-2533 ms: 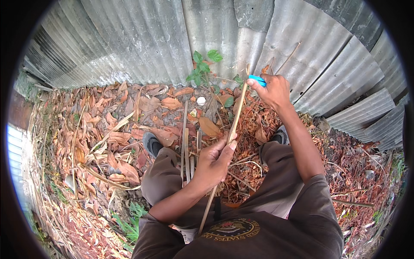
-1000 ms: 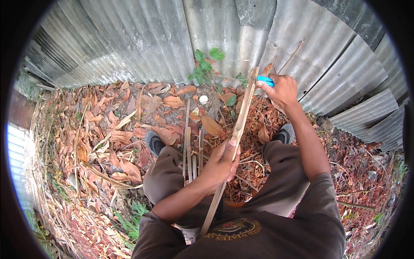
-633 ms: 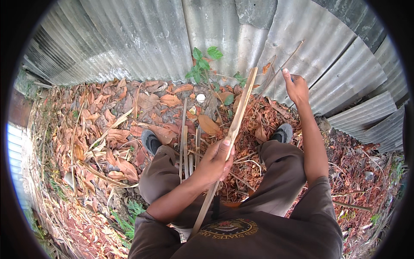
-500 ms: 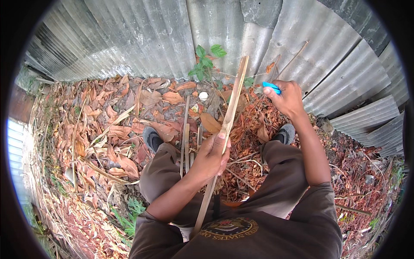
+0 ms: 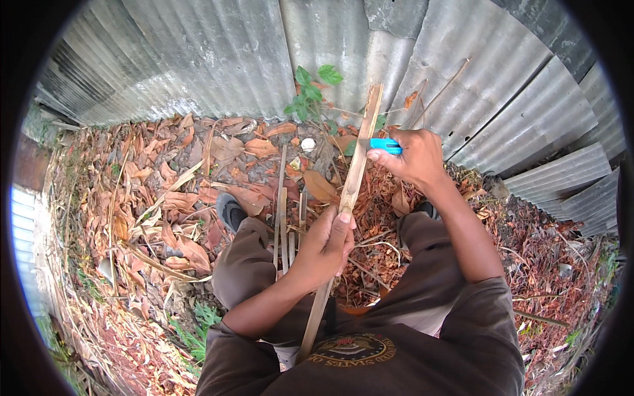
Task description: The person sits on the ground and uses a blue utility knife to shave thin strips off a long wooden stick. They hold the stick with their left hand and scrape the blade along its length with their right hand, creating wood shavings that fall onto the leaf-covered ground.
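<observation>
My left hand [image 5: 325, 243] is closed around the middle of a long, pale tan bamboo strip [image 5: 360, 164]. The strip slants from my lap up and away, its far end near the metal fence. In my right hand [image 5: 417, 158] is a blue utility knife [image 5: 385, 146], held with the thumb along it. Its blade end meets the strip's upper part from the right, above my left hand. More narrow strips [image 5: 282, 218] stand or lean between my legs, partly hidden by my left hand.
A corrugated metal fence [image 5: 198, 59] runs along the far side, with a green leafy plant [image 5: 305, 96] against it. Dry brown leaves [image 5: 188, 198] cover the ground. A thin stick [image 5: 449, 86] leans at the fence, and a small white round object [image 5: 308, 144] lies among the leaves.
My right hand has moved left and slightly down, bringing the knife from beside the strip onto it. My left hand keeps its hold, and the strip is turned slightly.
</observation>
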A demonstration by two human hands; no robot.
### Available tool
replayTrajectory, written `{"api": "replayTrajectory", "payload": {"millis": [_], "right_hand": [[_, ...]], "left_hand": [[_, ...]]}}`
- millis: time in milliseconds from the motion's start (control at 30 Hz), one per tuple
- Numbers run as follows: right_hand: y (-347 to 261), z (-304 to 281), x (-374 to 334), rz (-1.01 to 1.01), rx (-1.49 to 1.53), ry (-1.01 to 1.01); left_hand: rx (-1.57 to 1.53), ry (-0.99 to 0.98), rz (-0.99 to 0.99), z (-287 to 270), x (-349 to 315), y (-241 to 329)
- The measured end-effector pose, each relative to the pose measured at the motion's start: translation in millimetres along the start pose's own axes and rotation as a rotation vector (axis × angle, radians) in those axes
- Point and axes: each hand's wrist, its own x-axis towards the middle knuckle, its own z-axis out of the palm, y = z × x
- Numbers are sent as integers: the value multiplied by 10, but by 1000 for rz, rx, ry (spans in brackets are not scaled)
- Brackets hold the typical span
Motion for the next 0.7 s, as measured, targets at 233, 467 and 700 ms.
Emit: {"api": "replayTrajectory", "payload": {"millis": [233,467,700], "right_hand": [[-82,5,-152,-109,19,-78],[-304,81,-219,-242,32,-53],[-237,190,-135,-359,13,84]], "left_hand": [[-46,3,-18,-77,17,-24],[-22,70,7,-148,26,32],[118,87,85,-151,-34,9]]}}
